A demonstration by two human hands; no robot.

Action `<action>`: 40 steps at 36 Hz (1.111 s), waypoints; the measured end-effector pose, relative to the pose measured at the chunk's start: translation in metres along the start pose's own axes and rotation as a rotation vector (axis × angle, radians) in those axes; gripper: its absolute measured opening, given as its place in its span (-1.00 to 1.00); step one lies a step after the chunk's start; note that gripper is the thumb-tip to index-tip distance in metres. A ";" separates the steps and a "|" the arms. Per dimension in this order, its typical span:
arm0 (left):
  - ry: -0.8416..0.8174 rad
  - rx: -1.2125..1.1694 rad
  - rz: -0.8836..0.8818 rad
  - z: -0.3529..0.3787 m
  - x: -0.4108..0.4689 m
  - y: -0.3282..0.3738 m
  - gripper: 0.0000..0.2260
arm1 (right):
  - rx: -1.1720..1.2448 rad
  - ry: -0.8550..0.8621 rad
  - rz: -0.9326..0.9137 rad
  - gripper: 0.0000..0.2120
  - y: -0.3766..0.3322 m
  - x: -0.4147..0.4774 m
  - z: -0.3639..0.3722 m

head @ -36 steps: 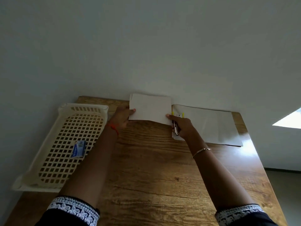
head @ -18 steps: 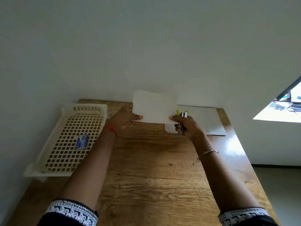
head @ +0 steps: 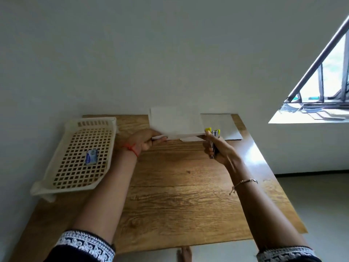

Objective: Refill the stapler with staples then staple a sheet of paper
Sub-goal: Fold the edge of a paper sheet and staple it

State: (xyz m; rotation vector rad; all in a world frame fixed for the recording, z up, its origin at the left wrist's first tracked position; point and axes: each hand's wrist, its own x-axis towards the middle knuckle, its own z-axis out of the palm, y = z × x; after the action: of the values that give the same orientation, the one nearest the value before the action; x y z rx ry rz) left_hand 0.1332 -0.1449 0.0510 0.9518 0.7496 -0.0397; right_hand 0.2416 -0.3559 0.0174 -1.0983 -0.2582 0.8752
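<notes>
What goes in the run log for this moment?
left hand: holds paper | right hand: stapler at paper's right edge | staple box: in tray

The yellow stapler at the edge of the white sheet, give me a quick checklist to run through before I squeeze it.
1. Small yellow and metal stapler gripped in the right hand: ok.
2. White folded paper sheet held by the left hand at its near left corner: ok.
3. Sheet's right edge sits at the stapler's mouth: ok, though how far in, cannot tell.
4. Staples loaded inside: cannot tell.
5. Fingertips clear of the mouth: cannot tell, the thumb lies close beside it.
6. Second white sheet on the wooden table stays out of the stapler: ok.
</notes>
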 end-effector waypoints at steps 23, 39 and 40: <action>-0.272 0.130 0.039 0.051 -0.016 -0.017 -0.33 | -0.221 0.394 -0.199 -0.85 -0.034 -0.025 -0.024; -0.040 0.273 0.348 0.076 0.001 -0.033 -0.69 | -0.170 0.390 -0.235 -0.85 -0.044 -0.024 -0.050; -0.033 0.277 0.354 0.076 0.002 -0.033 -0.67 | -0.164 0.385 -0.244 -0.86 -0.044 -0.024 -0.050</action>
State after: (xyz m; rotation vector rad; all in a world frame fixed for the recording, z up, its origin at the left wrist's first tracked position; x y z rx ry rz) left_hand 0.1655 -0.2208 0.0528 1.3345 0.5446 0.1536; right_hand 0.2772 -0.4141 0.0373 -1.3312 -0.1396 0.4186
